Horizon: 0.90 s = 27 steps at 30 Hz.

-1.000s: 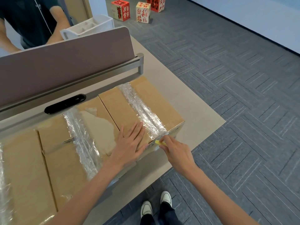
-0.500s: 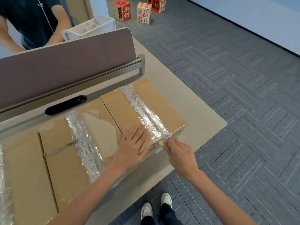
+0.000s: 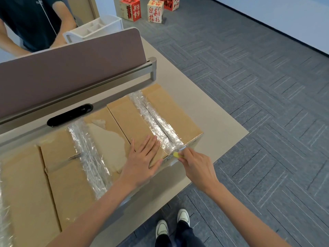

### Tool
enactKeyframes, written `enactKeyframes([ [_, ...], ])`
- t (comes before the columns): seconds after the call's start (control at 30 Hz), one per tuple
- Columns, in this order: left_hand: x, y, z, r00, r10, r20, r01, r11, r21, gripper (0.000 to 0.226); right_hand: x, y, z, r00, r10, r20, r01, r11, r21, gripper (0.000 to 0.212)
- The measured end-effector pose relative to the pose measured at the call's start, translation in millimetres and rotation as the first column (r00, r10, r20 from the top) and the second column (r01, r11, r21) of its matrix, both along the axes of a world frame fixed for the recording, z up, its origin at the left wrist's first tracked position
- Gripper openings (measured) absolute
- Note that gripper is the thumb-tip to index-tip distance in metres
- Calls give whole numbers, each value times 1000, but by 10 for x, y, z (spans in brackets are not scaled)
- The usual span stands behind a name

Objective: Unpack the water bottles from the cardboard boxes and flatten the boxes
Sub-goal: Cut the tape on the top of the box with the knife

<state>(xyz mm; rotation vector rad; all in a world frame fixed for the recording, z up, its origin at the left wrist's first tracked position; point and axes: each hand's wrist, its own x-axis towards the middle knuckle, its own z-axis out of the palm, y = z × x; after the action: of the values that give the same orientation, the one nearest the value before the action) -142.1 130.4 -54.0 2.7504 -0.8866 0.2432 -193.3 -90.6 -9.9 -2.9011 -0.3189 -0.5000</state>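
Three sealed cardboard boxes stand side by side on the desk. The right box (image 3: pixel 131 120) has a wide strip of clear tape (image 3: pixel 156 122) along its top seam. My left hand (image 3: pixel 142 161) lies flat on that box's top, left of the tape, fingers straight. My right hand (image 3: pixel 197 166) grips a yellow-handled cutter (image 3: pixel 178 154) whose blade tip touches the tape at the box's near edge. The middle box (image 3: pixel 67 175) has its own clear tape and a torn patch of paper. The left box (image 3: pixel 19 196) is partly out of view. No bottles are visible.
A brown partition screen (image 3: pixel 71 68) on a metal rail borders the desk (image 3: pixel 213 122) behind the boxes, with a black oval grommet (image 3: pixel 70 114). A person stands beyond it by a white organiser (image 3: pixel 94 29). Red and white printed boxes (image 3: pixel 154 10) sit on the carpet.
The cutter's tip has crept slightly up onto the tape at the box's near edge. My left hand has stayed flat on the box.
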Motion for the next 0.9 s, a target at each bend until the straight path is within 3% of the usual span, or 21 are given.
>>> enactKeyframes([
  [0.9,0,0,-5,1000,10,19,-10,1000,10,63,14,-138,57,999,-28,-39,27,999,-26,16],
])
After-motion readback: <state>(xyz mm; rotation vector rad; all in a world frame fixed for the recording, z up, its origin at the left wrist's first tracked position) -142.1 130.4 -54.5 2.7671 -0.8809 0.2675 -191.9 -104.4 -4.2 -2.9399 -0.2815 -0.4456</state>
